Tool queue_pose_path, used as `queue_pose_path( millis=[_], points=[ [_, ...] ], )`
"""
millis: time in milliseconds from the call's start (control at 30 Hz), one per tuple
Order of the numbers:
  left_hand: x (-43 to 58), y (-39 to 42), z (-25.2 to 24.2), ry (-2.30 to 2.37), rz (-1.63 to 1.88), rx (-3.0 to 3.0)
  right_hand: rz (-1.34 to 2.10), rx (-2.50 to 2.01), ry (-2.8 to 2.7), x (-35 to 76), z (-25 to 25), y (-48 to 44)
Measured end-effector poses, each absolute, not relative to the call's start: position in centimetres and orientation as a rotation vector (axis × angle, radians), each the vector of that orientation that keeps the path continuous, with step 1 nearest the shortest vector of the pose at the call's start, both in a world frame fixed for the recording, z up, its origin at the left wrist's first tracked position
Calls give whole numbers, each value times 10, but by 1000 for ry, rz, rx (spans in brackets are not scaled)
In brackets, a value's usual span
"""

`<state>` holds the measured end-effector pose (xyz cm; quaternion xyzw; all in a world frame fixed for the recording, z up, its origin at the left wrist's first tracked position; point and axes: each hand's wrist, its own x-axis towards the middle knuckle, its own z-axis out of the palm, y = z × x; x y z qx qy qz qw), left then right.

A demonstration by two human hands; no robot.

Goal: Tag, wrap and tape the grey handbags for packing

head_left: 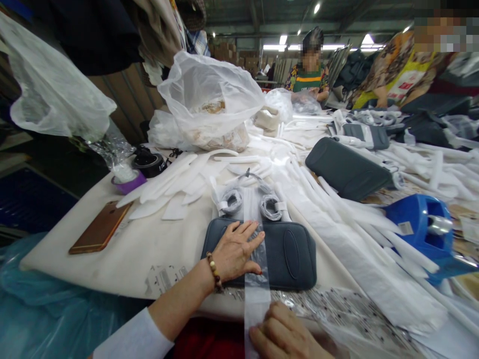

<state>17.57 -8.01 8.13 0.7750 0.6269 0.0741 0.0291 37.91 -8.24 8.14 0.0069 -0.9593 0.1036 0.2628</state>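
A: Grip state?
B: Left hand point(236, 253) lies spread, grasping nothing, pressing the clear strip point(256, 296) onto the grey cushion point(277, 249), lower centre. Right hand point(288, 330), fingers curled, pinches the strip, bottom centre.
A: Technique?
B: Probably: palm steady, strip taut, straight.

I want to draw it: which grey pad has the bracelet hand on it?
The front pad, lying under the left hand and clear strip. The other pads lie farther back, to the right.
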Motion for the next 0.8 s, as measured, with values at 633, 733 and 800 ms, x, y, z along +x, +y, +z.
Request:
queue_pose_path(
  millis=[633,733,800],
  points=[
    [173,-91,68,1827,487,2238,569,-320,-2594,314,67,18],
    [172,-91,70,1803,460,2221,531,-351,-2606,313,64,18],
    [170,-90,72,1794,452,2213,544,-364,-2610,313,62,18]
  ],
)
